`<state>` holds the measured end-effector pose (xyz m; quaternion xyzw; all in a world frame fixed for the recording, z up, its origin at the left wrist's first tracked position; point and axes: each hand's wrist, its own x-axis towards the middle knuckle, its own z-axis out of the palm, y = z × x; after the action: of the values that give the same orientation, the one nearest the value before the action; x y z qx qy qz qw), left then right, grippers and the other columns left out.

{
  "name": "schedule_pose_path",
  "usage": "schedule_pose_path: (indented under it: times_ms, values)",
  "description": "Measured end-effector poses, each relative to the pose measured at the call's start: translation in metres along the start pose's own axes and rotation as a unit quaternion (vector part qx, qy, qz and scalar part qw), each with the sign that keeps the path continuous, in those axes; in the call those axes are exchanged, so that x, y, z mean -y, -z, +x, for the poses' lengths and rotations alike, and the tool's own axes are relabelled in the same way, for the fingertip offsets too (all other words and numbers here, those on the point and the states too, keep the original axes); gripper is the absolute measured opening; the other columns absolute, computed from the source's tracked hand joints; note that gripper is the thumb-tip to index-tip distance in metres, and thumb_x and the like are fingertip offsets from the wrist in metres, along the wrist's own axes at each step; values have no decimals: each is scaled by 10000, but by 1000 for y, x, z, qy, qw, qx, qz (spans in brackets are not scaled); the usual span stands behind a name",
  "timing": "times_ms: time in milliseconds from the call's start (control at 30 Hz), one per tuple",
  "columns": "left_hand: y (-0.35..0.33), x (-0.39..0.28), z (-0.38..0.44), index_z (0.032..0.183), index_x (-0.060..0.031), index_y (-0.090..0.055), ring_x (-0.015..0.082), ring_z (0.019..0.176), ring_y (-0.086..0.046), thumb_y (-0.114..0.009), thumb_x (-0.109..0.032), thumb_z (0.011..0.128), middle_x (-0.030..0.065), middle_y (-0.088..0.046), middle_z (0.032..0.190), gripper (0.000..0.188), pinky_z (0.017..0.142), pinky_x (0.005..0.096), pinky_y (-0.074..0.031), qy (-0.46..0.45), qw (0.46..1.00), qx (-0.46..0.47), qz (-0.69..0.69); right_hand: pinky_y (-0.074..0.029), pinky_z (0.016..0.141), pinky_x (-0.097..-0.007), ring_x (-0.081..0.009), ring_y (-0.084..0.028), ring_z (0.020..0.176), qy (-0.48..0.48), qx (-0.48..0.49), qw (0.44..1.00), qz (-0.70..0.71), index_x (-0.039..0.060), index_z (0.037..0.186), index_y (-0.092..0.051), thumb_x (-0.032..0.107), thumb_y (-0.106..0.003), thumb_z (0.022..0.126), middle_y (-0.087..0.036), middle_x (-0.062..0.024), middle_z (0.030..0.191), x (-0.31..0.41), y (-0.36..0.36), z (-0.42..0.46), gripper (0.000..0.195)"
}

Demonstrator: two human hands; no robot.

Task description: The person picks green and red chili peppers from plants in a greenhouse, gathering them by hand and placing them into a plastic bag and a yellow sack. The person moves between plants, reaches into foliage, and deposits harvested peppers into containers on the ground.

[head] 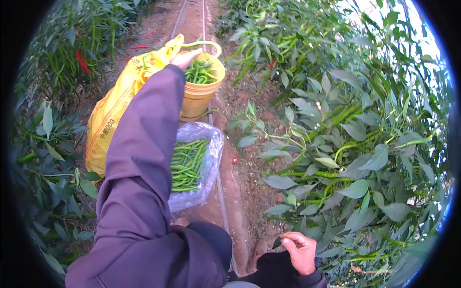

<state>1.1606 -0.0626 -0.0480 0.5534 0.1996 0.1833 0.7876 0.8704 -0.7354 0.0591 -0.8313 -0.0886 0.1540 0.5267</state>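
Note:
My left hand [186,59] reaches to the left rim of a yellow plastic bucket [200,99], beside the gathered top of a yellow woven sack [119,97]. Most of its fingers and whatever is in them cannot be made out. Long green peppers [199,70] fill the upper part of the bucket. Nearer to me, more green peppers [189,165] lie in a container lined with clear plastic film [216,144], partly covered by my left sleeve. Low at the right, my right hand [301,252] pinches a small dark green leaf [277,242] between thumb and fingertips.
Pepper plants [324,144] crowd the right side, and more plants [54,194] stand at the left. Two thin pale lines [221,201] run along the dirt path. Red peppers [139,47] lie on the soil; others [83,62] hang at the left.

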Motion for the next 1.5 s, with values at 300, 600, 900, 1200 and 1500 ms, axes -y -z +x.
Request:
schedule_pose_path:
  times_ms: [300, 600, 900, 1200, 1500]
  values:
    - [-66, 179, -146, 1456, 124, -444, 267, 1206, -646, -827, -330, 870, 262, -640, 1336, 834, 1026, 370, -508, -33, 986, -134, 98, -543, 814, -267, -102, -672, 895, -48, -54, 997, -16, -37, 1052, -749, 11, -717, 945, -751, -59, 981, -19, 24, -29, 122]
    - [-199, 112, -370, 1195, 17, -693, 88, 924, -645, -737, -189, 961, 31, -728, 1031, 315, 817, 264, -529, -72, 952, 276, 116, -601, 801, -310, -161, -712, 864, 47, -95, 992, 62, -51, 1107, -724, 44, -685, 976, -752, -124, 1018, -3, 52, -50, 167]
    - [-306, 60, -472, 1245, 48, -657, 207, 934, -729, -718, -288, 961, 169, -742, 1073, 444, 860, 345, -578, -173, 880, 368, 244, -595, 769, -284, -144, -701, 873, 91, -133, 981, 108, -25, 1165, -716, 52, -691, 977, -743, -102, 1056, -2, 76, -74, 205]
    - [-370, 143, -524, 1531, 6, -367, 411, 1331, -516, -757, -329, 895, 264, -490, 1444, 818, 1107, 447, -442, -185, 915, 250, 258, -555, 907, -293, -148, -663, 1050, 135, -120, 982, 56, -28, 1307, -640, 154, -692, 996, -694, -102, 1220, 33, 90, 9, 364]
    - [-358, 162, -480, 1268, 15, -636, 373, 1198, -586, -828, -238, 811, 201, -615, 1233, 557, 1022, 459, -490, -258, 921, 79, 282, -439, 1116, -397, -271, -538, 1345, 65, -145, 982, -102, -50, 1510, -429, 162, -661, 994, -499, -223, 1518, 18, 138, 40, 604]
